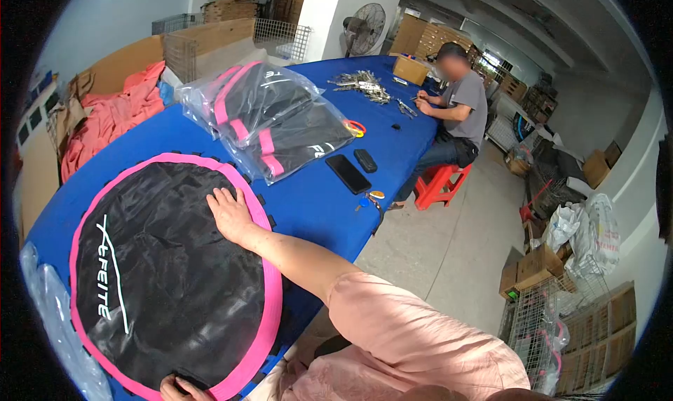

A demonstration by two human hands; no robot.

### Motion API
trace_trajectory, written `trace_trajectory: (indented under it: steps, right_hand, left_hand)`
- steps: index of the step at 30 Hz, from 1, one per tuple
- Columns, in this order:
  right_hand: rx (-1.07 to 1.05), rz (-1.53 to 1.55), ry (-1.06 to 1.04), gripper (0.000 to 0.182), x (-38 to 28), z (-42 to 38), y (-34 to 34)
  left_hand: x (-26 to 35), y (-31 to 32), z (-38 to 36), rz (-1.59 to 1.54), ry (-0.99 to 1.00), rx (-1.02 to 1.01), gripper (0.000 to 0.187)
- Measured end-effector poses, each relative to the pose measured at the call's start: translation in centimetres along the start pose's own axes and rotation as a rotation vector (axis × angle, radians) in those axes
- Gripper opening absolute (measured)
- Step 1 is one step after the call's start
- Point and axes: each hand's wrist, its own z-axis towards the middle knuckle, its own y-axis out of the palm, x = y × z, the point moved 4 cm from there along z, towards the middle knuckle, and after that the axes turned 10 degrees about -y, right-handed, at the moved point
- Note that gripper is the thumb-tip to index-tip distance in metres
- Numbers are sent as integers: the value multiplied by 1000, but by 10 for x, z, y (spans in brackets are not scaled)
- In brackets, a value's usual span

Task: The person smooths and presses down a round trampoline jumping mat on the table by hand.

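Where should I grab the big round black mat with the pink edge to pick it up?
Probably the pink edge of the round mat, coming from the table's near side. The mat lies flat and wide, so only its rim gives fingers something to pinch; the left hand already touches that rim.

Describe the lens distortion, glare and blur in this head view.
Head view: strong fisheye bends the blue table and walls, with black vignette at the corners; daylight puts glare on the clear plastic bags; the right hand on the black and pink mat is sharp; the left hand is cut by the bottom edge; the seated person's face is blurred.
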Motion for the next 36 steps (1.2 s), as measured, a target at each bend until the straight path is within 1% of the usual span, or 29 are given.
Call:
trace_trajectory:
  steps: [2, 6, 9, 11, 14, 18, 22, 24, 25, 26, 28, 29, 30, 31, 32, 34, 35, 36]
  right_hand:
    - [6, -15, -14, 54, -3, -4, -2]
    - [42, -44, -71, 54, -13, -15, -2]
    - [30, -44, -115, 57, -23, -25, -1]
    - [-20, -31, -140, 60, -29, -30, -4]
    - [4, -46, -157, 62, -31, -33, -8]
    - [-11, 0, -148, 62, -19, -32, -13]
    - [-48, -33, -84, 60, -2, -30, -13]
    - [-43, -104, -62, 60, 6, -29, -22]
    - [-109, -113, -31, 59, 11, -29, -25]
    - [-112, -116, -29, 59, 15, -27, -21]
    - [-32, -134, -16, 58, 23, -22, -14]
    - [-40, -133, -12, 58, 25, -20, -9]
    - [4, -133, -24, 58, 27, -16, -5]
    - [49, -134, -35, 58, 30, -12, -2]
    - [41, -135, -33, 58, 32, -8, 0]
    - [57, -168, -29, 57, 36, -1, 4]
    - [48, -167, -29, 57, 37, 3, 4]
    - [43, -174, -17, 57, 38, 9, 4]
  left_hand:
    - [-2, 2, -1, 0, 21, 36, 31]
    - [2, 2, -2, -47, 28, 20, 30]
    - [2, 1, -4, -22, 1, 53, 29]
    - [-1, 0, -4, -10, 39, 43, 29]
    - [-5, 1, -3, 1, 53, 32, 28]
    - [-6, 2, -4, -39, 33, 26, 26]
    - [-6, 3, -5, -35, 42, 59, 24]
    - [-7, 5, -6, -49, 35, 61, 24]
    - [-10, 5, -7, -52, 30, 70, 24]
    - [-13, 7, -8, -54, 23, 80, 24]
    - [-16, 11, -9, -55, 4, 71, 24]
    - [-17, 10, -10, -77, -34, 60, 22]
    - [-19, 10, -11, -98, -71, 49, 21]
    - [-21, 11, -12, -43, -98, 60, 22]
    - [-23, 13, -12, -42, -101, 52, 22]
    - [-26, 14, -14, 16, -42, 124, 27]
    - [-29, 16, -14, 66, -61, 129, 33]
    - [-31, 17, -15, 70, -67, 123, 33]
